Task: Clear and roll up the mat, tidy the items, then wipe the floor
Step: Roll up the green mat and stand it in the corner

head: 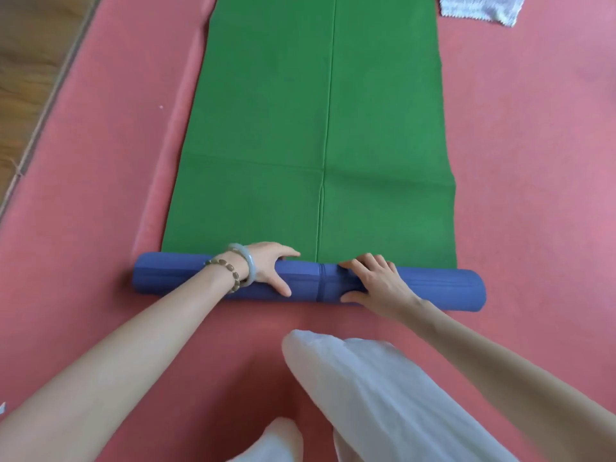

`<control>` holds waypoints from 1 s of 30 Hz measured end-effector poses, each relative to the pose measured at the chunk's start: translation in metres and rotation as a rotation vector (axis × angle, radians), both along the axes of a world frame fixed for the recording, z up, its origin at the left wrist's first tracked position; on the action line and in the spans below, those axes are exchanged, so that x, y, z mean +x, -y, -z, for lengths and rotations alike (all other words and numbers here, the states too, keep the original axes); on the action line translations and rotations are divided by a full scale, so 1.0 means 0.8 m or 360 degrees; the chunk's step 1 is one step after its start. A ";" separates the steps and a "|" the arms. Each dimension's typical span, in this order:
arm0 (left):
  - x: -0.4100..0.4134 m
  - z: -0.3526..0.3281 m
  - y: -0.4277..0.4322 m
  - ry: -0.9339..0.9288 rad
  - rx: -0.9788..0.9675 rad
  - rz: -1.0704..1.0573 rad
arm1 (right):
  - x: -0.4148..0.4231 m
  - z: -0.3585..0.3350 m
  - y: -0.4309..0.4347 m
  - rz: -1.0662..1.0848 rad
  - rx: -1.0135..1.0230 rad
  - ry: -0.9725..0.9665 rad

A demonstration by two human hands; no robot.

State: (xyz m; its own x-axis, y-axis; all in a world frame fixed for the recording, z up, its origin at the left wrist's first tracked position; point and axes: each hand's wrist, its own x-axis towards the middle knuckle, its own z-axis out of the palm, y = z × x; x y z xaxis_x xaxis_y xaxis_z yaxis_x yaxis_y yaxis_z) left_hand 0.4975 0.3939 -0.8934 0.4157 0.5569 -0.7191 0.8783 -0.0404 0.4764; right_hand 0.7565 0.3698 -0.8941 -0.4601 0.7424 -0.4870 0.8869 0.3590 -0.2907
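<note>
Rolling up the mat (316,128), gripping its rolled end (433,285) with left hand (270,270) and right hand (375,283); next, probably pushing forward evenly.

The mat (320,128) is green on top and blue underneath, and it is partly rolled up. Its blue roll (433,286) lies crosswise at the near end, while the rest lies flat on the red floor (533,161), creased lengthwise and across. A white cloth (480,8) lies on the floor just beyond the mat's far right side.
</note>
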 end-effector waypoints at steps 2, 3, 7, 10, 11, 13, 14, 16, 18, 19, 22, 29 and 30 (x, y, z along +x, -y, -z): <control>-0.005 -0.004 0.017 -0.0088 0.0394 0.0006 | 0.001 0.002 -0.019 -0.0014 -0.0066 0.0014; -0.006 -0.003 0.031 -0.0135 0.0723 0.0043 | 0.000 0.003 -0.029 -0.0012 -0.0113 0.0006; 0.008 0.021 0.085 -0.0256 0.1523 0.0253 | -0.007 0.013 -0.067 0.0038 -0.0289 0.0017; 0.019 0.046 0.085 -0.0511 0.1396 0.0325 | -0.013 0.019 -0.088 0.0082 -0.0214 0.0077; 0.020 0.050 0.075 -0.0543 0.1401 0.0305 | -0.014 0.020 -0.093 0.0155 -0.0142 0.0046; 0.018 0.053 0.043 -0.0520 0.1411 0.0256 | -0.017 0.019 -0.101 0.0330 0.0053 -0.0041; 0.017 0.049 0.025 -0.0489 0.1415 0.0251 | -0.019 0.018 -0.103 0.0366 0.0168 -0.0088; 0.014 0.035 -0.008 -0.0421 0.1320 0.0293 | -0.025 0.016 -0.100 0.0328 0.0336 -0.0242; 0.012 0.022 -0.038 -0.0351 0.1000 0.0352 | -0.031 0.017 -0.085 0.0176 0.0393 -0.0309; 0.011 0.018 -0.053 -0.0318 0.0843 0.0344 | -0.031 0.020 -0.076 0.0058 0.0453 -0.0253; 0.007 0.010 -0.094 -0.0202 0.0452 0.0201 | -0.027 0.027 -0.072 -0.0195 0.0630 0.0005; 0.004 -0.009 -0.078 -0.0462 0.1151 0.0174 | -0.036 0.030 -0.123 -0.0198 0.0718 0.0162; 0.000 -0.007 -0.065 -0.0438 0.1329 0.0109 | -0.037 0.027 -0.129 -0.0207 0.0669 0.0176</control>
